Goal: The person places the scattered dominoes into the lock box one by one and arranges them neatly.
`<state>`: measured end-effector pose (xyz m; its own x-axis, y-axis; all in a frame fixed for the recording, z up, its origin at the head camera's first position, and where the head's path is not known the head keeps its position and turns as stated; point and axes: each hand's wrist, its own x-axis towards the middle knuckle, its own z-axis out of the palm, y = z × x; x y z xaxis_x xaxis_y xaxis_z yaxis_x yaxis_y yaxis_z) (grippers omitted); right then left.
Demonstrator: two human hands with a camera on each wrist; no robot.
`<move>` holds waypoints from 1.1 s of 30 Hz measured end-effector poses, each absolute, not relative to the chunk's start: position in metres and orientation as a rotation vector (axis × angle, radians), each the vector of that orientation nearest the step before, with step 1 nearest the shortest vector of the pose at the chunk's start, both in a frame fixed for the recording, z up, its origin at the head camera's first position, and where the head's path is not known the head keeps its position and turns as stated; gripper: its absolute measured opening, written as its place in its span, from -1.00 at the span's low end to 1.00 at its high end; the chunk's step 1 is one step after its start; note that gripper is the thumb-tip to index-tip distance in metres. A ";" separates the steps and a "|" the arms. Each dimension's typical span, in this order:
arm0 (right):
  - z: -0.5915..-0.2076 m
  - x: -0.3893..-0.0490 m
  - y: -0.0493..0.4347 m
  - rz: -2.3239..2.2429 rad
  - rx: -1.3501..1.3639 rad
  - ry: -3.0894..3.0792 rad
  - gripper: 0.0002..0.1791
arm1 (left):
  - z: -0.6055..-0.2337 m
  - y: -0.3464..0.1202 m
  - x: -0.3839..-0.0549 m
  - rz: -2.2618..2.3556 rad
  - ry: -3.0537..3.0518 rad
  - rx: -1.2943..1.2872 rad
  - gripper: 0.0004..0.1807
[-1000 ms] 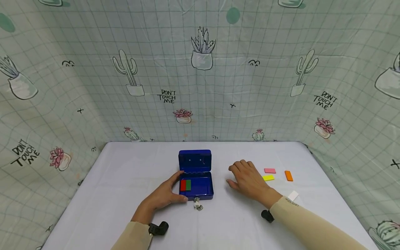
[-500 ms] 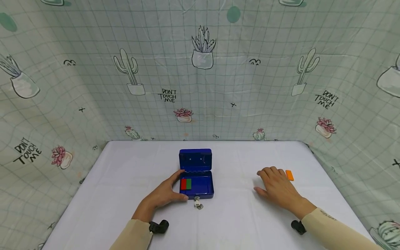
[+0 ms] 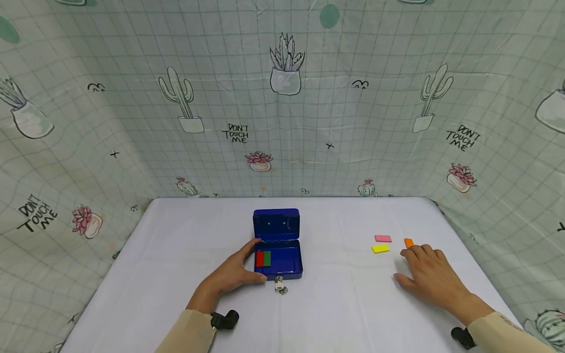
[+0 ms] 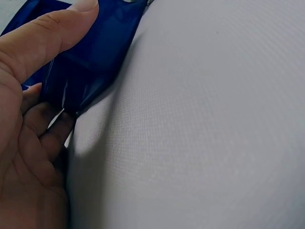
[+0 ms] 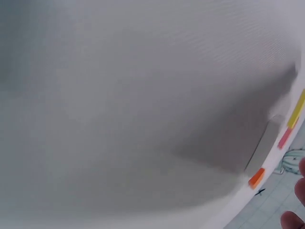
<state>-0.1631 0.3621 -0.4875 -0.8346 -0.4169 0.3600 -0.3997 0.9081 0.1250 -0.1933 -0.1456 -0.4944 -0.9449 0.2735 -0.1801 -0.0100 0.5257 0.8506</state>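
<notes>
A blue metal cash box (image 3: pixel 292 264) stands with its lid up on the white table. My left hand (image 3: pixel 230 275) grips its left side, thumb at the front edge and fingers toward the back corner. Inside lie a red block (image 3: pixel 260 259) and a green block (image 3: pixel 267 259), side by side. Over on the right, my right hand (image 3: pixel 431 277) hovers with loosely bent fingers and holds nothing. Just beyond its fingertips is an orange block (image 3: pixel 408 242), partly covered. A white block (image 5: pixel 263 148) shows in the right wrist view, while the hand hides it from the head view.
Left of the right hand lie a pink block (image 3: pixel 383 238) and a yellow block (image 3: pixel 380 249). A lock with keys (image 3: pixel 280 284) hangs at the front of the box. Behind the table (image 3: pixel 335 314) hangs a cactus-print cloth (image 3: pixel 309 113).
My right hand has swept right from near the box, past the pink and yellow blocks, which show again, to the white block. My left hand has stayed on the cash box.
</notes>
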 end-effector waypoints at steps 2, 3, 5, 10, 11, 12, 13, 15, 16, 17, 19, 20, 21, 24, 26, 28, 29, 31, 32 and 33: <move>-0.488 -0.161 0.367 -0.072 0.567 -2.711 -0.36 | -0.494 -0.146 -0.193 1.385 2.475 0.220 0.21; -0.489 -0.160 0.369 -0.077 0.555 -2.719 -0.37 | -0.494 -0.146 -0.193 1.385 2.475 0.218 0.21; -0.490 -0.158 0.373 -0.089 0.538 -2.734 -0.37 | -0.494 -0.146 -0.193 1.384 2.473 0.217 0.22; -0.494 -0.153 0.381 -0.114 0.509 -2.759 -0.39 | -0.494 -0.146 -0.194 1.388 2.457 0.213 0.22; -0.494 -0.152 0.383 -0.114 0.500 -2.765 -0.40 | -0.494 -0.146 -0.194 1.387 2.457 0.211 0.22; -0.494 -0.151 0.384 -0.118 0.492 -2.774 -0.41 | -0.494 -0.146 -0.194 1.386 2.457 0.209 0.22; -0.494 -0.150 0.385 -0.120 0.483 -2.786 -0.42 | -0.495 -0.146 -0.194 1.386 2.458 0.206 0.21; -0.494 -0.150 0.387 -0.136 0.473 -2.807 -0.42 | -0.495 -0.146 -0.194 1.382 2.462 0.203 0.21; -0.494 -0.149 0.388 -0.144 0.469 -2.818 -0.43 | -0.495 -0.147 -0.194 1.384 2.461 0.202 0.21; -0.494 -0.149 0.389 -0.151 0.465 -2.827 -0.44 | -0.495 -0.147 -0.194 1.385 2.460 0.201 0.21; -0.495 -0.149 0.390 -0.163 0.461 -2.833 -0.45 | -0.495 -0.147 -0.194 1.389 2.456 0.200 0.21; -0.495 -0.148 0.391 -0.168 0.461 -2.834 -0.46 | -0.494 -0.147 -0.194 1.391 2.455 0.201 0.21; -0.496 -0.148 0.392 -0.171 0.463 -2.837 -0.47 | -0.494 -0.147 -0.194 1.391 2.455 0.202 0.21; -0.498 -0.148 0.392 -0.179 0.473 -2.825 -0.50 | -0.494 -0.147 -0.194 1.390 2.456 0.210 0.22; -0.499 -0.149 0.392 -0.173 0.489 -2.815 -0.51 | -0.494 -0.147 -0.194 1.393 2.456 0.217 0.22; -0.500 -0.150 0.391 -0.155 0.514 -2.803 -0.52 | -0.494 -0.147 -0.194 1.397 2.456 0.221 0.22; -0.500 -0.151 0.391 -0.141 0.528 -2.802 -0.52 | -0.494 -0.147 -0.194 1.398 2.456 0.222 0.22; -0.500 -0.152 0.390 -0.108 0.550 -2.813 -0.51 | -0.494 -0.147 -0.194 1.402 2.454 0.219 0.22; -0.500 -0.152 0.389 -0.095 0.559 -2.821 -0.51 | -0.494 -0.147 -0.194 1.401 2.453 0.217 0.22; -0.500 -0.152 0.389 -0.083 0.564 -2.833 -0.51 | -0.494 -0.147 -0.194 1.401 2.453 0.214 0.22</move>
<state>-0.1522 0.3891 -0.4999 -0.8936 -0.3835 0.2332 -0.3692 0.9235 0.1038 -0.1941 -0.1469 -0.4942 -0.9417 0.2779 -0.1898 -0.0222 0.5115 0.8590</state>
